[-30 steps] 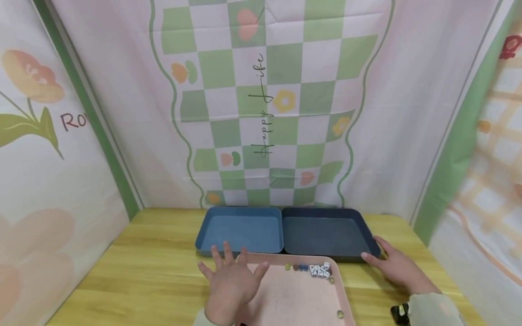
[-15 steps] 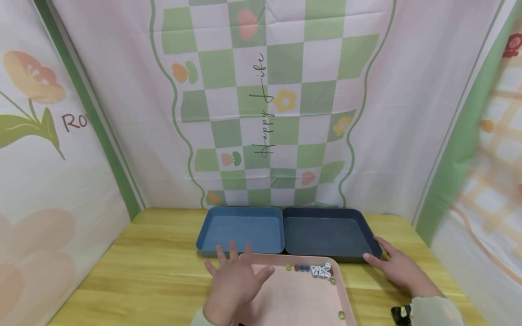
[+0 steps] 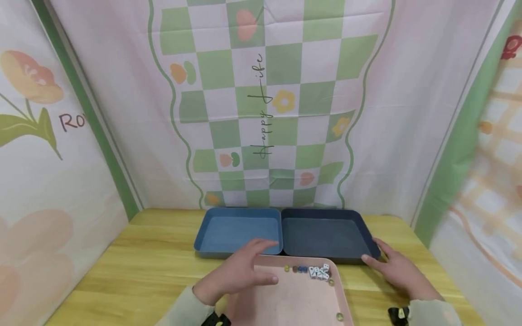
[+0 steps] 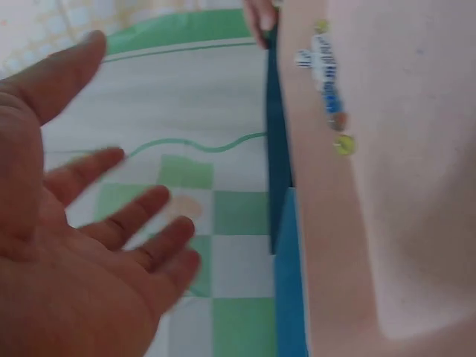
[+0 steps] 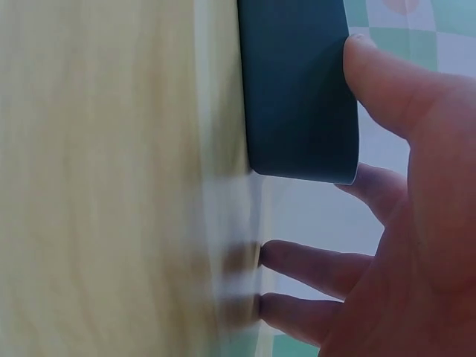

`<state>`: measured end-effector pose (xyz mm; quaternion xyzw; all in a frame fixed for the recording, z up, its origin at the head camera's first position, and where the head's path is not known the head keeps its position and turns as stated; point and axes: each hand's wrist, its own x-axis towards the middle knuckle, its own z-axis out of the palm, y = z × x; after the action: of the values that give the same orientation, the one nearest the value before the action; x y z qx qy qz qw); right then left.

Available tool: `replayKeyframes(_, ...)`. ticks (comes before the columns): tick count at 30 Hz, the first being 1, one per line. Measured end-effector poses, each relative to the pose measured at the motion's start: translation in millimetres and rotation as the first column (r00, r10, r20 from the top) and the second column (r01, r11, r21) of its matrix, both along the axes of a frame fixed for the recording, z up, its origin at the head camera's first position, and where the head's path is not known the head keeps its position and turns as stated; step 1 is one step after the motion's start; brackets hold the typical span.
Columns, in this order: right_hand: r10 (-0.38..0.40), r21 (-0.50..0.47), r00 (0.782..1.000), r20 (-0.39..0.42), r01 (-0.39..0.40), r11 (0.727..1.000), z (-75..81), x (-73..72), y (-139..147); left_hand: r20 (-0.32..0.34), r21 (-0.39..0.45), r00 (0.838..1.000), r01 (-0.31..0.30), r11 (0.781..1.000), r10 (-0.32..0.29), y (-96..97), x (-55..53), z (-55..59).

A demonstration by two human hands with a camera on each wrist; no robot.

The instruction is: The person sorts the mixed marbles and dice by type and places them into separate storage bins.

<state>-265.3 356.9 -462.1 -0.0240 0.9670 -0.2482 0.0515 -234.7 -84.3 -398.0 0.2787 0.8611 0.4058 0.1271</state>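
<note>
Hands (image 3: 240, 274) (image 3: 401, 270) at navy (image 3: 328, 235) and pink trays (image 3: 295, 301), sideways “Happy Life” (image 3: 261, 108) behind

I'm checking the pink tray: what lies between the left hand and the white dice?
In the head view, a yellow piece, a brown piece and two blue pieces.

On the left arm, a loose, pale cream-grey cloth sleeve (image 3: 183, 309) is worn, finished at the wrist by a plain cuff. Just below that left cuff, a small black strap-like piece with a yellow marking (image 3: 212, 319) is seen, partly cut off. Well to the right of the left sleeve, a matching pale cream-grey cloth sleeve (image 3: 434, 313) is worn, faintly patched with pink, and is accompanied by a small black piece with yellow and whitish markings (image 3: 398, 316). Rounded fingertips are shown on the bare left hand (image 3: 240, 271) and right hand (image 3: 395, 270).
</note>
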Motion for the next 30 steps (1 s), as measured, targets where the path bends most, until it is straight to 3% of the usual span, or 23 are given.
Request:
replayKeyframes(7,-0.005,0.009,1.0,0.007,0.005,1.0,-0.8,0.0,-2,0.016,-0.004,0.993,0.113,0.994,-0.113,-0.9,-6.7,-9.2)
replayKeyframes(12,-0.017,0.009,1.0,0.017,0.017,1.0,-0.2,-0.8,-2,-0.068,-0.076,0.983,0.166,0.983,-0.172,-0.7,-14.8,-21.2)
replayKeyframes(17,-0.027,0.005,0.999,0.025,0.027,1.0,-0.2,-2.1,-1,-0.188,-0.21,0.958,0.178,0.961,-0.218,3.3,-25.0,-31.8)
replayKeyframes(23,-0.018,0.023,1.0,0.003,0.017,1.0,-0.1,-0.1,0,-0.274,-0.347,0.917,0.187,0.919,-0.29,9.7,-35.7,-35.5)
replayKeyframes(26,-0.014,0.026,1.0,-0.009,0.014,1.0,-0.3,1.8,-1,-0.277,-0.366,0.902,0.221,0.904,-0.332,11.9,-38.3,-33.8)
replayKeyframes(30,-0.01,0.02,1.0,-0.008,0.01,1.0,0.8,3.3,-4,-0.241,-0.387,0.899,0.256,0.886,-0.365,14.5,-40.6,-32.4)
